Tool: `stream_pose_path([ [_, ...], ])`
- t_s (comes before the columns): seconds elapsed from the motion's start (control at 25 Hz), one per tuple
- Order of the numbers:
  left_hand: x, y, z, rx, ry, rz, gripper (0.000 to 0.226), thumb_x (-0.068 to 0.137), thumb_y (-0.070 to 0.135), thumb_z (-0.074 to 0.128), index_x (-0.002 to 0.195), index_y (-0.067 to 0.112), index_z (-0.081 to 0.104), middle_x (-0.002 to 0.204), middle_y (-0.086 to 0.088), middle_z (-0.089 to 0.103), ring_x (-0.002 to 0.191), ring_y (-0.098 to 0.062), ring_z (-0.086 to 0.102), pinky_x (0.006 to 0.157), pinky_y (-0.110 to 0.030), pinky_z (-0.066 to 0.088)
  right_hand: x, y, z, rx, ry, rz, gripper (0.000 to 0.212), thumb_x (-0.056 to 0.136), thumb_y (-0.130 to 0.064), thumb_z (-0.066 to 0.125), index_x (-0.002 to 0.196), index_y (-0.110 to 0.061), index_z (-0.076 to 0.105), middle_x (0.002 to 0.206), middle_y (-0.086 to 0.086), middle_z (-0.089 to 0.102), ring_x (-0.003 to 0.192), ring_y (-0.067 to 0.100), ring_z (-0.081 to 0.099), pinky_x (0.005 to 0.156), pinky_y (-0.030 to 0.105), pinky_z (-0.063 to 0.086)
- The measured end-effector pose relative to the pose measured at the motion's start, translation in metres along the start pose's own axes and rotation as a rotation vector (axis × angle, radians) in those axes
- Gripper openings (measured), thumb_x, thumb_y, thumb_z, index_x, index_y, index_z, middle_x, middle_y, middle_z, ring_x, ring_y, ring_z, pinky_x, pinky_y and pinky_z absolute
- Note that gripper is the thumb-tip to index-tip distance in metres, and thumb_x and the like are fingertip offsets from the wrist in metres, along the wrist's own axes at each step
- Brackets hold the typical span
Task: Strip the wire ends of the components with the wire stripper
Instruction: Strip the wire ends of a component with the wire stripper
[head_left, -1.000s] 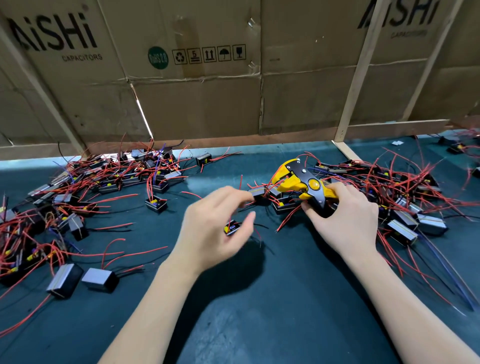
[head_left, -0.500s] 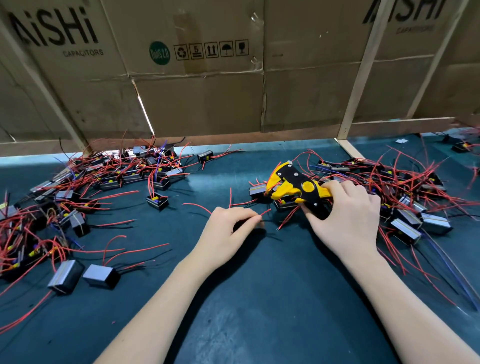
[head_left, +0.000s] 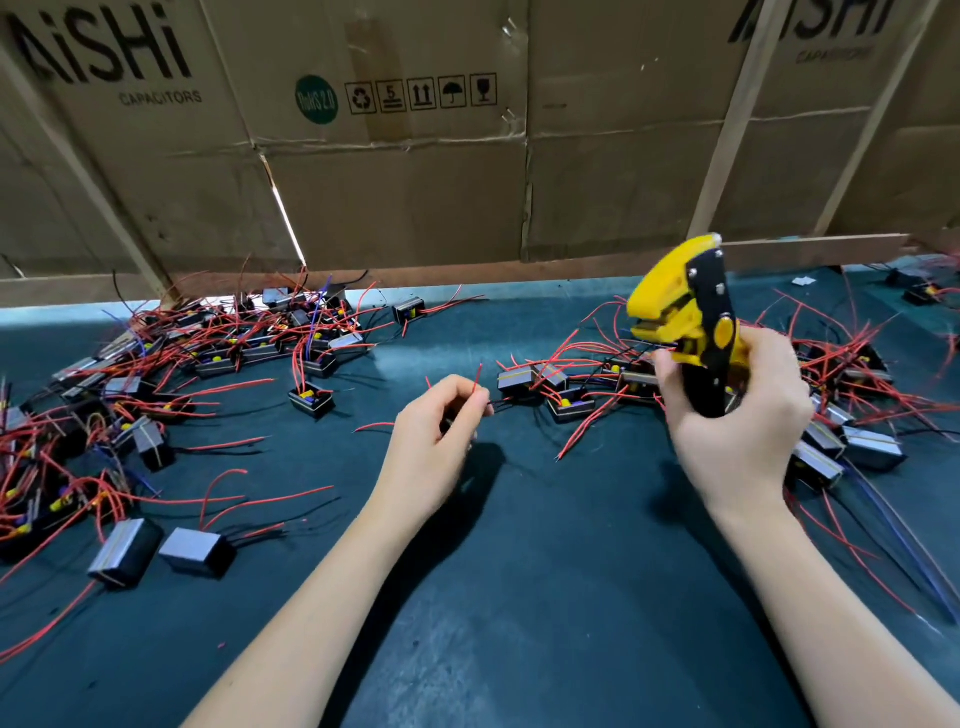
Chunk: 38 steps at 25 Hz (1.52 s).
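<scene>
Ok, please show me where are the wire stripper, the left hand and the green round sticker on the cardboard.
wire stripper (head_left: 670, 296): head view, on its yellow head.
left hand (head_left: 431, 441): head view, on the back of the hand.
green round sticker (head_left: 316, 100): head view, on its middle.

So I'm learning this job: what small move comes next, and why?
Probably bring the red wire end pinched in the left hand up to the yellow-and-black wire stripper raised in the right hand's grip; the two are apart.
</scene>
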<state>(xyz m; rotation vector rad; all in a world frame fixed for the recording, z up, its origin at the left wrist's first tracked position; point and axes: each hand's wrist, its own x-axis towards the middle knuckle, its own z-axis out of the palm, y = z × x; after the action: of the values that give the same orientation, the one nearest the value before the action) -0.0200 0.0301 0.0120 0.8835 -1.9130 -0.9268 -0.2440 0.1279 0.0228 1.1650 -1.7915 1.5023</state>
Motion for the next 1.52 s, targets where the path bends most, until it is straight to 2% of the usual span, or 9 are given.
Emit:
stream_pose_path([
  [0.12,0.0,0.004,-0.003,-0.033,0.033,0.041,0.021,0.101,0.021,0.053,0.083,0.015,0.061,0.063,0.006,0.052,0.062,-0.006,0.047,0.058,-0.014,0.036,-0.006,-0.008,0.002,-0.089,-0.064,-0.176,0.033,0.077,-0.036,0.071,0.093,-0.009,0.061,0.087,0.004,0.057,0.081,0.031,0.053,0.074,0.038,0.034],
  [0.2,-0.001,0.005,-0.003,-0.021,0.058,0.074,0.022,0.1,0.024,0.055,0.081,0.014,0.061,0.065,-0.001,0.053,0.063,-0.015,0.049,0.061,-0.026,0.04,-0.01,-0.01,0.007,-0.254,-0.104,-0.255,0.034,0.072,-0.036,0.073,0.093,-0.011,0.064,0.087,0.007,0.06,0.081,0.031,0.052,0.074,0.038,0.032],
  [0.32,-0.002,0.007,-0.003,-0.023,0.098,0.08,0.023,0.097,0.027,0.057,0.08,0.012,0.061,0.065,-0.007,0.055,0.064,-0.026,0.05,0.061,-0.043,0.045,-0.016,-0.009,0.013,-0.37,-0.167,-0.214,0.038,0.068,-0.039,0.07,0.094,-0.012,0.064,0.087,0.006,0.06,0.082,0.031,0.053,0.075,0.038,0.031],
  [0.4,-0.003,0.007,-0.003,-0.048,0.108,0.067,0.022,0.097,0.026,0.058,0.079,0.013,0.061,0.061,-0.001,0.053,0.059,-0.018,0.05,0.057,-0.039,0.044,-0.017,-0.006,0.013,-0.441,-0.206,-0.192,0.042,0.066,-0.042,0.071,0.095,-0.012,0.063,0.087,0.006,0.059,0.083,0.032,0.053,0.075,0.039,0.03],
  [0.52,-0.003,0.006,-0.001,-0.103,0.096,0.037,0.02,0.097,0.021,0.059,0.077,0.016,0.061,0.055,0.007,0.053,0.052,-0.007,0.048,0.052,-0.02,0.039,-0.017,-0.003,0.013,-0.493,-0.24,-0.193,0.044,0.064,-0.038,0.079,0.095,-0.01,0.064,0.087,0.008,0.06,0.082,0.032,0.053,0.074,0.039,0.029],
  [0.8,-0.003,0.004,0.001,-0.032,0.118,0.006,0.022,0.096,0.021,0.061,0.077,0.01,0.062,0.056,-0.015,0.054,0.049,-0.012,0.046,0.055,-0.039,0.047,-0.018,-0.006,0.014,-0.444,-0.279,-0.21,0.042,0.064,-0.04,0.075,0.094,-0.011,0.064,0.087,0.005,0.061,0.083,0.032,0.056,0.073,0.039,0.032],
  [0.96,-0.004,0.003,0.003,0.027,0.128,0.064,0.022,0.095,0.02,0.063,0.075,0.011,0.062,0.054,-0.012,0.053,0.054,-0.032,0.048,0.055,-0.044,0.049,-0.02,-0.008,0.015,-0.441,-0.29,-0.189,0.042,0.065,-0.039,0.078,0.093,-0.011,0.064,0.085,0.005,0.061,0.083,0.032,0.057,0.072,0.039,0.032],
  [1.4,-0.006,0.004,0.003,0.073,0.039,0.112,0.02,0.095,0.023,0.063,0.079,0.012,0.061,0.059,-0.008,0.054,0.058,-0.028,0.05,0.061,-0.039,0.043,-0.02,-0.014,0.013,-0.411,-0.384,-0.132,0.034,0.064,-0.04,0.084,0.075,-0.012,0.067,0.069,0.004,0.066,0.063,0.033,0.062,0.062,0.033,0.04],
  [1.52,-0.007,0.005,0.0,0.031,-0.083,0.132,0.023,0.099,0.031,0.047,0.092,0.016,0.062,0.064,0.0,0.049,0.065,-0.025,0.047,0.065,-0.035,0.041,-0.018,-0.013,0.012,-0.448,-0.453,-0.069,0.034,0.066,-0.046,0.082,0.078,-0.016,0.07,0.072,0.005,0.068,0.069,0.034,0.064,0.061,0.031,0.04],
])
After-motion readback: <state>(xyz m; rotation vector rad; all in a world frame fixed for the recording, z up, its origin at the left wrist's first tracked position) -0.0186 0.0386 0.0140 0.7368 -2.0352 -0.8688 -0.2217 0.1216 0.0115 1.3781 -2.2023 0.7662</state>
